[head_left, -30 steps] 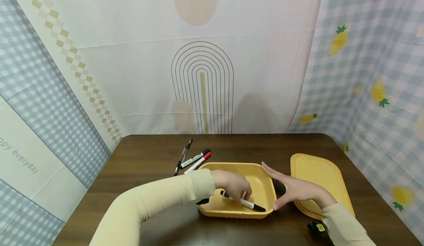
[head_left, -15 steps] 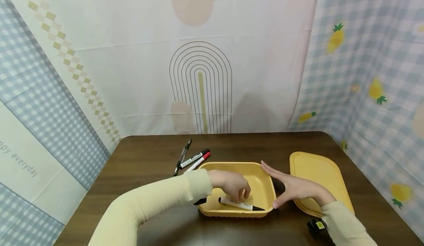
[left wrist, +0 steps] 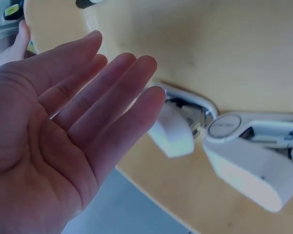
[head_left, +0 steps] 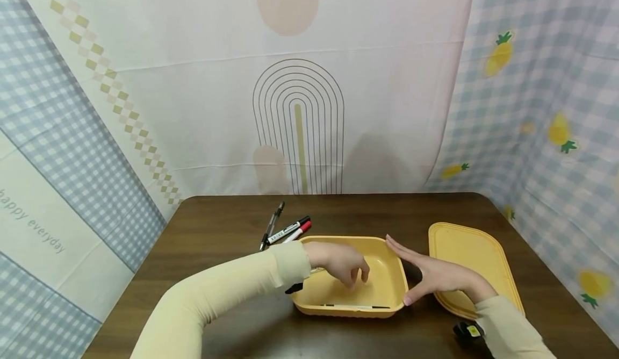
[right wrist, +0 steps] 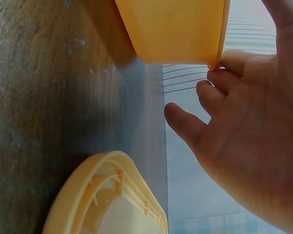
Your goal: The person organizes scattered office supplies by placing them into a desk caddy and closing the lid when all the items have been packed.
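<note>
A yellow plastic box (head_left: pixel 387 273) stands on the dark table. My left hand (head_left: pixel 340 265) hovers over its inside, fingers loosely bent downward and nothing in them; the left wrist view shows the bare palm. A marker (head_left: pixel 350 306) lies along the box's front wall, mostly hidden by the rim. Beside my left fingers in the left wrist view are two white plastic objects (left wrist: pixel 254 165) with metal parts inside; their kind is unclear. My right hand (head_left: pixel 437 275) spans the box's right end, straight fingers and thumb spread, touching the rim at its corners.
A yellow lid (head_left: pixel 471 259) lies on the table right of the box, partly under my right forearm. Behind the box's left corner lie a black-capped marker (head_left: pixel 290 231), a red-capped marker (head_left: pixel 301 230) and a clear pen (head_left: pixel 272 224). A patterned cloth (head_left: pixel 387 106) hangs behind the table.
My left hand has let go of the marker, which now lies against the box's front wall. The left fingers have lifted off it. My right hand has stayed at the box's right end.
</note>
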Demonstrator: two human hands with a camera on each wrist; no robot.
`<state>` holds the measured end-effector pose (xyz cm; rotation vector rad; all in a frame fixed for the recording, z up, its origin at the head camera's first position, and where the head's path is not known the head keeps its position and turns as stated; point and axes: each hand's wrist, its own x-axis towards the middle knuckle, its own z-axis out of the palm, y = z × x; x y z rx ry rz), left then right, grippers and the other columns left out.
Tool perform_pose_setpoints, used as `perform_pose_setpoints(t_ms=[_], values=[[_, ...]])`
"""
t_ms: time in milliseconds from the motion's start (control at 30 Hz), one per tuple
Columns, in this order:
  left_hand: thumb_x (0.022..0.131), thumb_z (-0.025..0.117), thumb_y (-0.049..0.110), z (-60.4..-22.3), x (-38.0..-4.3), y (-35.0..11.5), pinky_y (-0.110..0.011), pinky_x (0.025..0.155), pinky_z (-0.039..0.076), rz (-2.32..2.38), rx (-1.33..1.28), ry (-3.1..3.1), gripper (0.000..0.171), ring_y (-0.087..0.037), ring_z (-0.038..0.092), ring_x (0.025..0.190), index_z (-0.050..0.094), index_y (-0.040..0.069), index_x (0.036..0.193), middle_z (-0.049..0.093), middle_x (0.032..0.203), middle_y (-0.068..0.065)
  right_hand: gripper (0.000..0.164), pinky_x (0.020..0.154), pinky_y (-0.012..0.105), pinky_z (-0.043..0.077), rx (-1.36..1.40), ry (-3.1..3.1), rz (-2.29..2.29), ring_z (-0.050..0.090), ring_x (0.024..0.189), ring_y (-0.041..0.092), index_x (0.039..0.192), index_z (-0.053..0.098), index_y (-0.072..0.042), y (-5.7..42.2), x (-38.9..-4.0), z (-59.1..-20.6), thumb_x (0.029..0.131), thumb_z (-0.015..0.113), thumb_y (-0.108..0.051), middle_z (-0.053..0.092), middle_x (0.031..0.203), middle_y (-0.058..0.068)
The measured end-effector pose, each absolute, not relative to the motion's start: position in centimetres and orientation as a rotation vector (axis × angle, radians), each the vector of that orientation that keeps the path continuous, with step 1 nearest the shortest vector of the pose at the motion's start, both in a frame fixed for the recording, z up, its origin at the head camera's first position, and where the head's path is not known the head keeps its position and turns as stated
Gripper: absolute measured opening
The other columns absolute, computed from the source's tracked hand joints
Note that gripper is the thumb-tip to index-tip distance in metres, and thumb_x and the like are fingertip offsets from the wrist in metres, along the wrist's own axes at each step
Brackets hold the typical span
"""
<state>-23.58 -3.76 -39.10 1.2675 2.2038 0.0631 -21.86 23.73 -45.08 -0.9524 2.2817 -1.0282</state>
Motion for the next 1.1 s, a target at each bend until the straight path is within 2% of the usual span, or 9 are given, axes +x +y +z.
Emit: perform_pose_setpoints(t_ms=[200, 400, 600, 733, 900, 1100], values=[[0.092, 0.073, 0.013, -37.7, -24.4, -4.0, -0.015, 0.077, 0.049, 0.079, 1.313, 2.227, 0.031, -0.002, 0.065, 0.088, 0.070, 0.009, 0.123, 0.073, 0.099, 0.004, 0.118, 0.108, 0.071, 0.023, -0.944, 2.260, -1.059, 0.004, 0.149, 0.041, 0.163, -0.002, -0.030, 23.8, -21.9, -45.2, 0.083, 0.085, -0.020, -0.007, 0.168, 0.008], [0.093, 0.073, 0.017, -35.9, -25.3, -4.5, -0.017, 0.081, 0.049, 0.114, 1.349, 2.260, 0.034, -0.005, 0.066, 0.095, 0.069, 0.010, 0.126, 0.074, 0.105, 0.001, 0.118, 0.108, 0.073, 0.022, -0.934, 2.253, -1.068, 0.003, 0.149, 0.042, 0.163, -0.002, -0.030, 23.8, -21.9, -45.2, 0.083, 0.084, -0.020, -0.006, 0.168, 0.006], [0.096, 0.070, 0.017, -33.7, -26.1, -5.3, -0.022, 0.087, 0.050, 0.183, 1.349, 2.303, 0.033, -0.011, 0.066, 0.104, 0.067, 0.011, 0.129, 0.072, 0.115, -0.005, 0.119, 0.109, 0.068, 0.024, -0.931, 2.290, -1.039, 0.006, 0.149, 0.039, 0.163, 0.000, -0.028, 23.7, -21.9, -45.0, 0.082, 0.086, -0.022, -0.003, 0.169, 0.007], [0.096, 0.069, 0.017, -32.6, -26.4, -5.8, -0.022, 0.087, 0.050, 0.214, 1.372, 2.329, 0.033, -0.012, 0.065, 0.103, 0.067, 0.011, 0.128, 0.072, 0.116, -0.007, 0.119, 0.110, 0.064, 0.026, -0.933, 2.299, -1.022, 0.006, 0.150, 0.038, 0.163, -0.001, -0.029, 23.7, -22.0, -44.9, 0.082, 0.086, -0.023, -0.004, 0.169, 0.006], [0.095, 0.072, 0.017, -32.0, -26.8, -6.4, -0.021, 0.088, 0.050, 0.291, 1.334, 2.363, 0.030, -0.009, 0.065, 0.103, 0.068, 0.011, 0.125, 0.073, 0.114, -0.003, 0.118, 0.111, 0.062, 0.026, -0.941, 2.296, -1.018, 0.005, 0.150, 0.038, 0.163, -0.001, -0.029, 23.7, -22.0, -45.0, 0.082, 0.085, -0.022, -0.004, 0.169, 0.008], [0.094, 0.072, 0.014, -31.8, -27.8, -7.8, -0.023, 0.090, 0.051, 0.375, 1.301, 2.403, 0.031, -0.013, 0.067, 0.106, 0.068, 0.009, 0.125, 0.072, 0.115, -0.004, 0.118, 0.112, 0.060, 0.026, -0.942, 2.299, -1.026, 0.006, 0.150, 0.037, 0.163, 0.000, -0.028, 23.8, -21.9, -45.0, 0.082, 0.085, -0.023, -0.004, 0.169, 0.006]])
